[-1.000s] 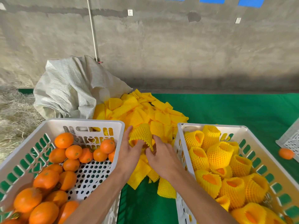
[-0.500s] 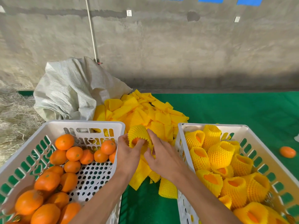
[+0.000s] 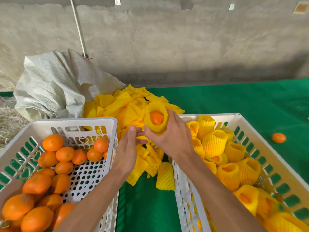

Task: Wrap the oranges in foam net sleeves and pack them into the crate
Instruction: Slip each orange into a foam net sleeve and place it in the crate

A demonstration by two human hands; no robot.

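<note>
Nearest on the left, the white supply crate holds a good number of bare oranges, roughly twenty in view, none of them sleeved; these are judged to be the outstanding work. Nearest on the right, the packing crate carries wrapped oranges across most of its visible floor, at least a dozen, each seated in a yellow net with the fruit showing at the open top. On that evidence the task is judged well advanced but not close to finished. Between the crates, on the green mat, loose foam net sleeves lie in a heap running from near to far, so supply is not a constraint. Above that heap, the right hand has its fingers and thumb curled round a sleeved orange, the net already drawn up past the fruit's sides, and holds it just beside the far left corner of the packing crate, not yet inside it. The left hand sits close alongside with fingers straight and relaxed, its tips near the base of the sleeve; whether they touch it cannot be told, and it grips nothing. Farther right on the mat, one stray orange lies well apart from both crates and also remains to be wrapped. Farthest left, a grey woven sack slumps against the concrete wall.
</note>
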